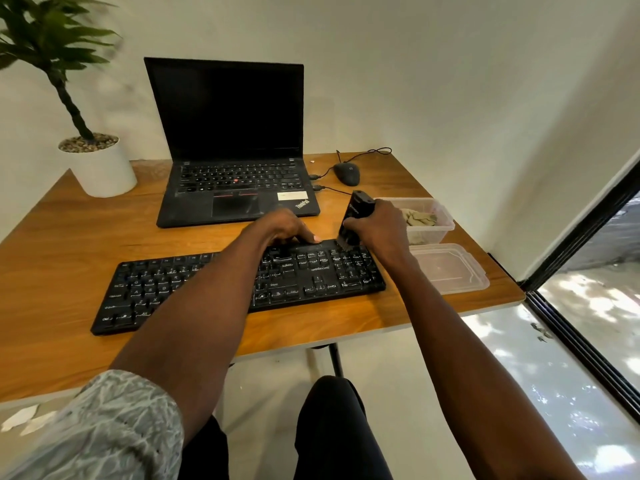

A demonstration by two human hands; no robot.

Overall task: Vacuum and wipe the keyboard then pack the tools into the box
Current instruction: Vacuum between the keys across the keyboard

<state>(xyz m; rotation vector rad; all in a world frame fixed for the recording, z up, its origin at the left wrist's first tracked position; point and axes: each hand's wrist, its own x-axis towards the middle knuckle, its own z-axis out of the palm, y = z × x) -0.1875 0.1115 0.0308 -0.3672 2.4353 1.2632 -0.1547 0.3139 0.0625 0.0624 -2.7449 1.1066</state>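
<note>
here the right hand [375, 225] grips the small black vacuum [354, 220], brush tip on the keyboard's [221, 285] far right corner. the left hand [282, 228] presses flat on its back edge, grasping nothing. the keyboard runs leftward, mostly unswept.

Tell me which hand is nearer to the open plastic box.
Right. The right hand, gripping the small vacuum, is just beside the box; the left hand rests on the keyboard's far edge, farther from it.
</note>
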